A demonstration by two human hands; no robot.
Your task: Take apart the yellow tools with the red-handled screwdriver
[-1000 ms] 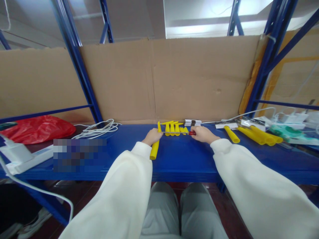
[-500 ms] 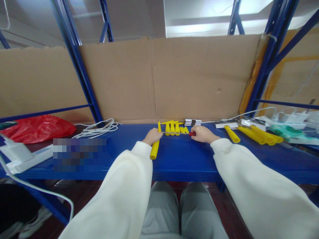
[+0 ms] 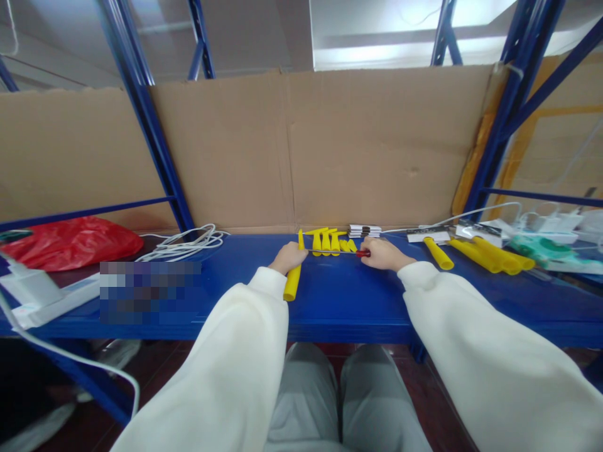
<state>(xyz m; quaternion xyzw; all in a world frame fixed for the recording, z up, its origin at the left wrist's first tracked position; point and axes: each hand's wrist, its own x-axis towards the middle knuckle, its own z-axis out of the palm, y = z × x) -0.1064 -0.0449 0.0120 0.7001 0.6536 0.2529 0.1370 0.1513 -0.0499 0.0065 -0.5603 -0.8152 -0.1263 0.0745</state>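
My left hand (image 3: 289,258) is closed around a yellow tube-shaped piece (image 3: 293,282), whose wide end points toward me and whose thin end sticks up past my fingers. My right hand (image 3: 384,253) grips the red handle of a screwdriver (image 3: 363,253). Its thin metal shaft runs level to the left, and the tip meets the yellow piece at my left fingers; the exact contact is too small to make out. Behind the shaft stand several yellow tube pieces (image 3: 326,242) in a row, with small yellow pieces (image 3: 348,245) beside them.
On the blue tabletop (image 3: 348,307), a stack of white-and-black packets (image 3: 364,231) sits at the back. More yellow tubes (image 3: 494,256) lie right. At left are coiled white cable (image 3: 198,242), a red bag (image 3: 85,245) and a white power strip (image 3: 61,301). A cardboard panel (image 3: 367,150) closes the back.
Both hands, the yellow piece and the screwdriver stay almost in place. Under the table at lower left, another person's shoes have shifted.
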